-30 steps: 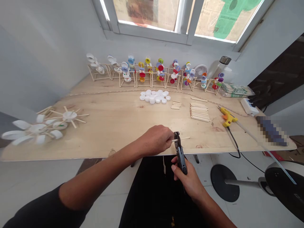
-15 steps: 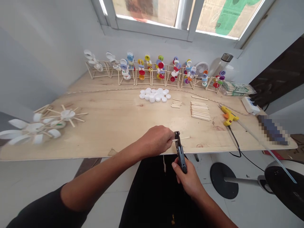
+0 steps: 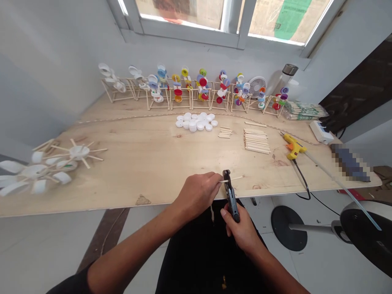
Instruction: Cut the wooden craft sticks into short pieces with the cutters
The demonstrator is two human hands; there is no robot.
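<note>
My left hand (image 3: 198, 193) is closed, pinching a thin wooden stick (image 3: 237, 178) near the table's front edge. Dark grey pliers (image 3: 232, 201) stand pointing away from me, gripped by the handles in my right hand (image 3: 243, 232). The stick runs across the jaws of the pliers, and its free end sticks out to the right. Whether the jaws bite into it I cannot tell. Beyond my hands lie a neat pile of wooden sticks (image 3: 256, 141), a few shorter stick pieces (image 3: 225, 132) and a cluster of white bottle caps (image 3: 192, 125).
Stick frames with colourful cap wheels (image 3: 202, 96) line the back wall. A yellow glue gun (image 3: 294, 148) rests at the right, its cord hanging over the edge. Large white cap-and-stick wheels (image 3: 35, 172) lie at the left. A small fan (image 3: 257, 87) and a bottle (image 3: 284, 77) stand behind.
My left hand has tilted and dropped slightly, its forearm swinging inward. The stick stays at the jaws of the pliers, and my right hand has barely moved. The view has shifted slightly.
</note>
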